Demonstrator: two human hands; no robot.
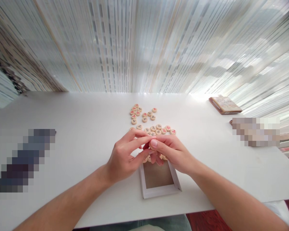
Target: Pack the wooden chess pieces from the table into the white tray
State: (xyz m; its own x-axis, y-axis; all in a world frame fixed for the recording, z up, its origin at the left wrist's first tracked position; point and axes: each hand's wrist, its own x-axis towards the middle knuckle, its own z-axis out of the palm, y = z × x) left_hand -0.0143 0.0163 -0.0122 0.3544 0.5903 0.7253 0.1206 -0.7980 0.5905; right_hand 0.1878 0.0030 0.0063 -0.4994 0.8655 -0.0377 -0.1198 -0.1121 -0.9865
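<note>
My left hand and my right hand meet at the fingertips above the far part of a shallow, white-rimmed box. The right thumb presses against its curled fingers, while the left thumb and forefinger close in from the other side. Whatever lies between the fingertips is mostly hidden. Round wooden Chinese chess pieces show beneath my hands at the box's far end. Just beyond the fingers, more Chinese chess pieces with red or black characters lie on the white table.
Farther back is a loose cluster of Chinese chess pieces. A flat brown-edged box sits at the back right, near a blurred object. At the left lies a dark blurred object. A striped curtain hangs behind the table.
</note>
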